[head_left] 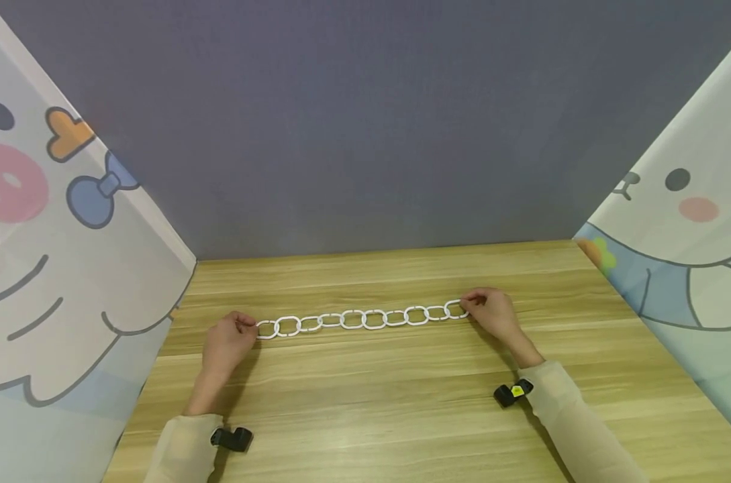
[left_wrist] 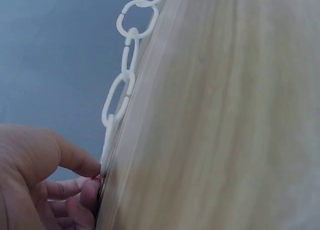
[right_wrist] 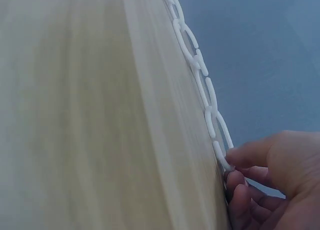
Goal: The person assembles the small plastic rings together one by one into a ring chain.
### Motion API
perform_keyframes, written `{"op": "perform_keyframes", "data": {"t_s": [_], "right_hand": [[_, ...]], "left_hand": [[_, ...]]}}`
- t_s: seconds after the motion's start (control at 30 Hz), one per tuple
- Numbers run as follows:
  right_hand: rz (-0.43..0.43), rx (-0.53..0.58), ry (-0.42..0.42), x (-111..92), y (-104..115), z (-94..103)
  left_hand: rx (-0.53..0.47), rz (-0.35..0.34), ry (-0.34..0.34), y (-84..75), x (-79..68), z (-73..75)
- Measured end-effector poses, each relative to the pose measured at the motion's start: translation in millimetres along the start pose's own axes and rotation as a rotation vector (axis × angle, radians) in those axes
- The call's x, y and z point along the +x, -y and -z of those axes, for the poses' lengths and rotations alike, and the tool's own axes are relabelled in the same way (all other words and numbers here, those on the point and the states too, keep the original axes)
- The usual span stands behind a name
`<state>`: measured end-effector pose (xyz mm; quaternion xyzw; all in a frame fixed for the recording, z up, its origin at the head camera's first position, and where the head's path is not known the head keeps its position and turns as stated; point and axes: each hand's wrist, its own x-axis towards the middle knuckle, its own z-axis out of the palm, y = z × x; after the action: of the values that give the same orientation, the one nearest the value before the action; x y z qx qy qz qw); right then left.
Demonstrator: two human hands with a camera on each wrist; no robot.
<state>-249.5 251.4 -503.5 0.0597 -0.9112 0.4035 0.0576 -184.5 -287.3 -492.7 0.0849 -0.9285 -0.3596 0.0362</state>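
A white chain (head_left: 353,319) of several linked oval rings stretches in a nearly straight line across the table in the head view, its right end slightly farther back. My left hand (head_left: 228,342) pinches the end link on the left between thumb and fingers. At the other end, my right hand (head_left: 491,312) pinches the last link in the same way. The left wrist view shows the end links of the chain (left_wrist: 118,97) running up from the left fingertips (left_wrist: 91,171). In the right wrist view the chain (right_wrist: 200,85) leads away from the right fingertips (right_wrist: 235,157). Small gaps show in some rings.
The wooden table (head_left: 353,402) ends at a dark grey panel (head_left: 365,134) behind the chain. Cartoon-printed panels stand at the left (head_left: 51,302) and right (head_left: 691,235). A black device (head_left: 232,439) sits at the left wrist, another device (head_left: 513,393) at the right.
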Motion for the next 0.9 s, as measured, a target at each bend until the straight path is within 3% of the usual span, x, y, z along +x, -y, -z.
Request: {"op": "perform_keyframes", "data": {"t_s": [0.23, 0.57, 0.7, 0.9], "right_hand": [[0.046, -0.095, -0.025, 1.1, -1.0, -0.3], [0.053, -0.123, -0.018, -0.4, 3.3, 3.3], [0.074, -0.099, -0.006, -4.9, 9.3, 8.3], [0.17, -0.052, -0.024, -12.5, 27.7, 20.7]], "left_hand": [[-0.025, 0.022, 0.0, -0.6, -0.7, -0.2], [-0.06, 0.046, 0.038, -4.9, -3.6, -0.3], [-0.095, 0.007, 0.025, -8.5, -7.9, 2.0], [-0.142, -0.127, -0.114, -20.7, -17.5, 9.9]]}}
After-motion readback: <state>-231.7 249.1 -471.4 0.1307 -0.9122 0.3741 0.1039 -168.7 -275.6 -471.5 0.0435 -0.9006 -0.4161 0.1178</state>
